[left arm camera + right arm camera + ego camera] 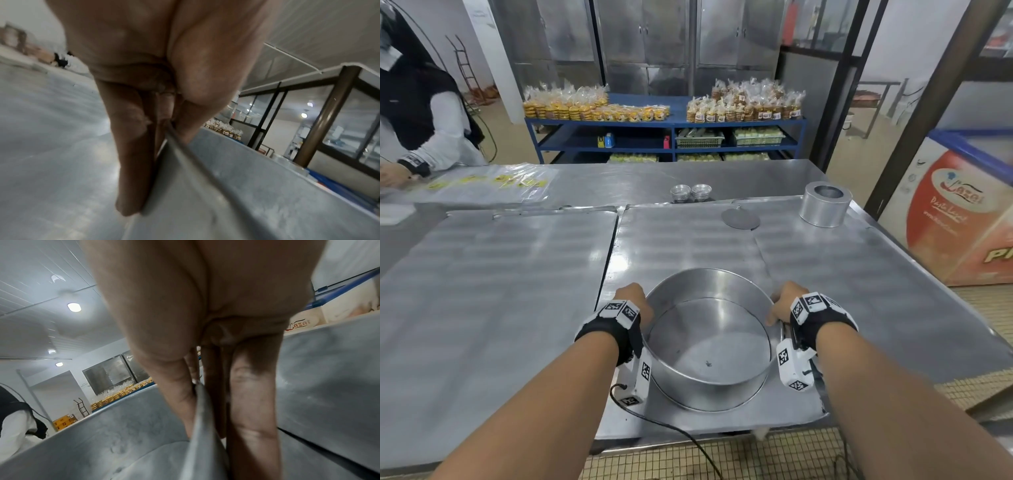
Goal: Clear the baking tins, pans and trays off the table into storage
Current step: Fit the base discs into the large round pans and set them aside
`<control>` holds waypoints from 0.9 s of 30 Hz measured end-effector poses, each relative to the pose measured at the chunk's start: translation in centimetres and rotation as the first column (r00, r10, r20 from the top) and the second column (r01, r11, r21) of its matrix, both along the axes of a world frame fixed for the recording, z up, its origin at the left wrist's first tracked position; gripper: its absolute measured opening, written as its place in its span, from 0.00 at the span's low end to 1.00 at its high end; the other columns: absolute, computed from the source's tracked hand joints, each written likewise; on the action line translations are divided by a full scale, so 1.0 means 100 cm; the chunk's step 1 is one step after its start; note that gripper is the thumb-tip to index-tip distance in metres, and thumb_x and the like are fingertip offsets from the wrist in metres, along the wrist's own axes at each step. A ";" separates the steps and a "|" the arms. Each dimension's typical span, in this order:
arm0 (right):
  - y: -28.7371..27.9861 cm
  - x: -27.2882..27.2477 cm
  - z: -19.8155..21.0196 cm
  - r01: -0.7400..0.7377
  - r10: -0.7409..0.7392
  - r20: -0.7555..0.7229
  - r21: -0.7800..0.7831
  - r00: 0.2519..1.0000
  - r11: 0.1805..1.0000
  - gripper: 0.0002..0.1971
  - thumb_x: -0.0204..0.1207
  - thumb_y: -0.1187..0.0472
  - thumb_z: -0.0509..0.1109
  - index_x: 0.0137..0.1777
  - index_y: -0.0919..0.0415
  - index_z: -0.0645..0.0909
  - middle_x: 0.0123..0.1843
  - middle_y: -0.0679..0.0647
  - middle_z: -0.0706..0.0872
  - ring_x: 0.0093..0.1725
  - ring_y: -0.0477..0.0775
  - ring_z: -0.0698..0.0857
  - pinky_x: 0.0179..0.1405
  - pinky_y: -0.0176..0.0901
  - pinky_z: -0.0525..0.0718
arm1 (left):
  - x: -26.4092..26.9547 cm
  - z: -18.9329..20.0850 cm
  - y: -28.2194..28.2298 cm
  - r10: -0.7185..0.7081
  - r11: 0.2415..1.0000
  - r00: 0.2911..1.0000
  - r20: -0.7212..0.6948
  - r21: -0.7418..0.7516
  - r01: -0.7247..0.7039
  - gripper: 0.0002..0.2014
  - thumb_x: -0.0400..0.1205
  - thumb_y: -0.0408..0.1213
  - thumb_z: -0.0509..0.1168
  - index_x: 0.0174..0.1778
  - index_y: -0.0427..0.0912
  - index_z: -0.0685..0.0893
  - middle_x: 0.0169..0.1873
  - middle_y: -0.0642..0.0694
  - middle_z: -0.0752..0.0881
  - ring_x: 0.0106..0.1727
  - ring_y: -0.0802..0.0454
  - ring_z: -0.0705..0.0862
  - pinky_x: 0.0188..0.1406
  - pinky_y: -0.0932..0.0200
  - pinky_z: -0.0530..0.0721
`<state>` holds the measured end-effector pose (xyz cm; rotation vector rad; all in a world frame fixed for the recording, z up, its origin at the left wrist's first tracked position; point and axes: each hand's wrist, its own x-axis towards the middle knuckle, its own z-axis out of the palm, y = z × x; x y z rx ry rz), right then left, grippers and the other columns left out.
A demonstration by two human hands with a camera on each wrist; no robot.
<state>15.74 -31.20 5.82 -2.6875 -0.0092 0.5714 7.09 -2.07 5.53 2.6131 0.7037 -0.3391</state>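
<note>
Both hands, left hand [635,301] and right hand [784,303], pinched the round pan [709,339] rim between them, seemingly mid-pickup; next, a level lift.

large round tin [708,346] on table [493,281], between both hands

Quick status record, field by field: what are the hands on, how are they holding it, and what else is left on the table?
held item: large round pan, near table edge
left hand: pinches the pan's left rim, fingers outside the wall
right hand: pinches the right rim, fingers outside the wall
pan contents: none, apart from a small dark speck
left on table: tall round tin, flat disc, two small tins
bystander: person at far left
</note>
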 end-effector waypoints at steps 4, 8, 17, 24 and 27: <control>0.003 0.014 0.002 0.029 -0.028 -0.010 0.046 1.000 0.999 0.12 0.60 0.63 0.83 0.45 0.54 0.92 0.40 0.54 0.92 0.43 0.57 0.89 0.43 0.37 0.83 | 0.017 -0.002 0.011 0.015 0.998 1.000 0.003 -0.053 -0.015 0.08 0.78 0.27 0.63 0.33 0.39 0.80 0.29 0.45 0.79 0.28 0.50 0.75 0.25 0.64 0.74; 0.007 0.030 0.001 0.113 -0.115 0.008 0.133 0.993 0.985 0.12 0.61 0.61 0.84 0.45 0.53 0.92 0.42 0.53 0.92 0.45 0.55 0.90 0.47 0.38 0.84 | 0.038 -0.003 0.020 0.036 0.995 0.999 0.041 -0.096 -0.031 0.10 0.74 0.26 0.62 0.37 0.46 0.83 0.34 0.43 0.81 0.34 0.46 0.76 0.33 0.61 0.77; 0.015 0.072 -0.002 0.309 -0.311 -0.062 0.402 0.948 0.862 0.10 0.60 0.56 0.80 0.41 0.57 0.91 0.37 0.51 0.92 0.43 0.56 0.91 0.51 0.47 0.87 | 0.102 0.024 0.034 0.111 0.970 0.967 0.230 -0.239 -0.054 0.07 0.77 0.31 0.67 0.42 0.37 0.91 0.37 0.38 0.89 0.40 0.37 0.87 0.42 0.53 0.88; 0.033 0.084 0.008 0.529 -0.407 -0.359 0.708 0.840 0.468 0.09 0.66 0.80 0.76 0.46 0.77 0.85 0.45 0.73 0.90 0.41 0.73 0.91 0.38 0.68 0.89 | 0.150 0.037 0.034 0.241 0.910 0.917 0.318 -0.402 -0.100 0.11 0.71 0.29 0.62 0.37 0.40 0.91 0.35 0.37 0.92 0.33 0.37 0.91 0.32 0.44 0.93; 0.038 0.097 0.014 0.520 -0.474 -0.322 0.765 0.820 0.379 0.08 0.66 0.84 0.71 0.45 0.80 0.82 0.41 0.72 0.90 0.32 0.68 0.91 0.30 0.61 0.90 | 0.165 0.042 0.022 0.314 0.875 0.872 0.375 -0.471 -0.112 0.11 0.76 0.30 0.63 0.44 0.44 0.91 0.40 0.41 0.91 0.34 0.41 0.89 0.28 0.55 0.91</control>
